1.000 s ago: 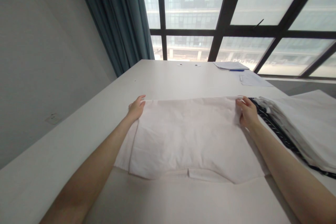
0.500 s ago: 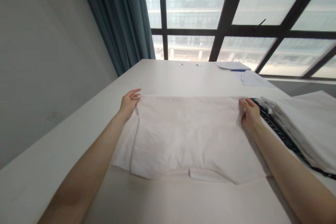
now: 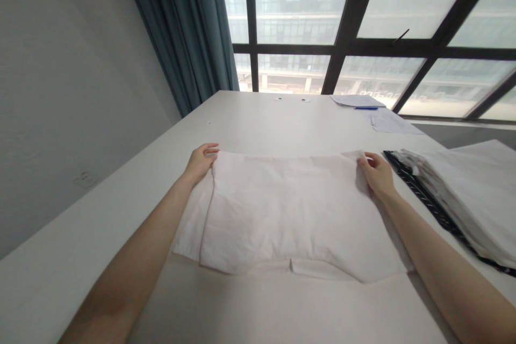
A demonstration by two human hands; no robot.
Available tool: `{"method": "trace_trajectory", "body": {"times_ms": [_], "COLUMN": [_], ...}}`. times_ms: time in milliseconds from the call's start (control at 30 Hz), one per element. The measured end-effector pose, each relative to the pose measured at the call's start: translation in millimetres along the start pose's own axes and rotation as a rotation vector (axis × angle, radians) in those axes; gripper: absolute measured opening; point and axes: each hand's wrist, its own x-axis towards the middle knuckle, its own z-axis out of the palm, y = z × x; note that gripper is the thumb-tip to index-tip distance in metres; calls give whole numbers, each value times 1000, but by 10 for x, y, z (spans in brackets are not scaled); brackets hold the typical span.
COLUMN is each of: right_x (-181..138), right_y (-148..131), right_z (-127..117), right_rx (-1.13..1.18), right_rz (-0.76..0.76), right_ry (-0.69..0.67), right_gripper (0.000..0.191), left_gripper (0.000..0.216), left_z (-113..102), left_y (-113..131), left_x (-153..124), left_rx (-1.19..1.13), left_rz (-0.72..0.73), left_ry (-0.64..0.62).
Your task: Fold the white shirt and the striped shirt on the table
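A pale pink garment [image 3: 290, 215] lies folded flat on the white table [image 3: 258, 118] in front of me. My left hand [image 3: 199, 161] pinches its far left corner. My right hand [image 3: 374, 173] grips its far right corner, fingers curled over the cloth. The far edge between my hands sags slightly in the middle. The near hem shows a small notch.
A stack of folded white and dark striped cloth [image 3: 455, 188] lies at the right, close to my right hand. Papers [image 3: 357, 100] and a blue pen [image 3: 366, 108] sit at the far end by the window. A blue-green curtain [image 3: 181, 27] hangs at the far left.
Both hands stretched the garment's far edge wider and away from me, then drew it back a little; the edge now sits lower and slacker.
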Motion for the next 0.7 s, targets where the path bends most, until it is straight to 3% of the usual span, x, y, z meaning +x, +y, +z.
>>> {"method": "trace_trajectory", "body": {"times_ms": [267, 533, 700], "right_x": [-27, -40, -40], "right_y": [-46, -92, -89], "right_z": [-1, -12, -13], "right_rx": [-18, -4, -21], "right_rz": [-2, 28, 16], "right_ry": [12, 3, 5], "right_gripper": [45, 46, 46], "left_gripper": [38, 49, 45], "left_z": [13, 27, 40], "left_y": [14, -40, 24], "left_x": [-1, 38, -14], "left_rx": [216, 230, 204], "left_rz": [72, 30, 104], "left_ry": [50, 60, 47]}}
